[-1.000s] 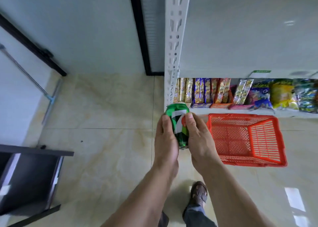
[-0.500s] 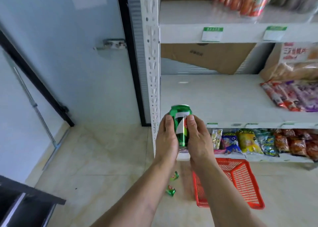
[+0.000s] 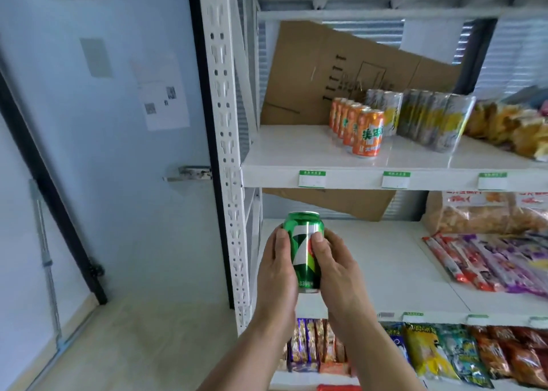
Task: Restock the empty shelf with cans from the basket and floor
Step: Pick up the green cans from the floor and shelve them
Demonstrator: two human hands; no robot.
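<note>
Upright green soda can (image 3: 304, 251) sits clamped between your left hand (image 3: 277, 275) and right hand (image 3: 335, 272), fingers curled on its sides, just before the middle shelf (image 3: 370, 272) front-left corner, bare board straight ahead.

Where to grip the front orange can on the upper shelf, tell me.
Take the front orange can around its mid body, from the front left. It stands upright; the shelf to its left is bare, more orange cans stand behind it and silver-yellow cans to its right.
</note>
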